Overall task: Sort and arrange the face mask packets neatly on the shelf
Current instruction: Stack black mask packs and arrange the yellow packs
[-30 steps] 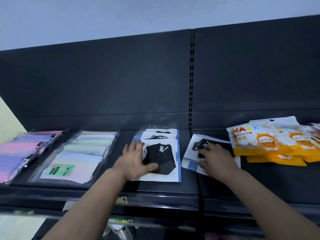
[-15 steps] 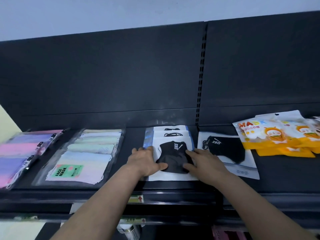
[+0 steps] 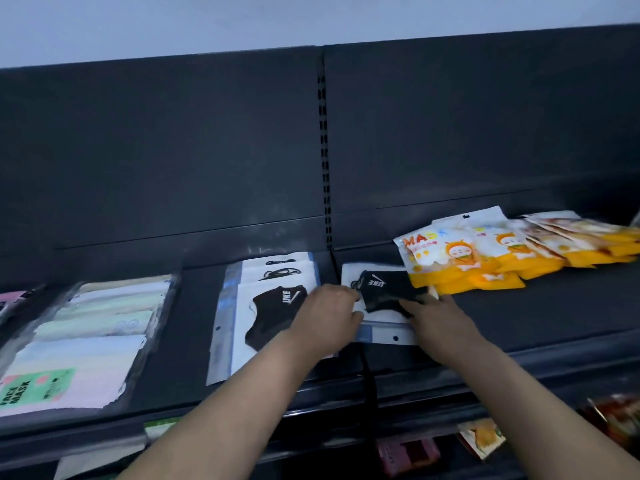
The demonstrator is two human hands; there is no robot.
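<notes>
A dark metal shelf (image 3: pixel 554 317) stood against a pale, bluish-white wall (image 3: pixel 242 22), its two matte charcoal back panels (image 3: pixel 156 150) meeting at a slotted upright (image 3: pixel 323 150), all under dim, even indoor light.

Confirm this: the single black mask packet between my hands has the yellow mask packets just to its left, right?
No. The head view shows the yellow mask packets just to its right, not its left. The single black mask packet does lie between the left hand and the right hand.
</notes>
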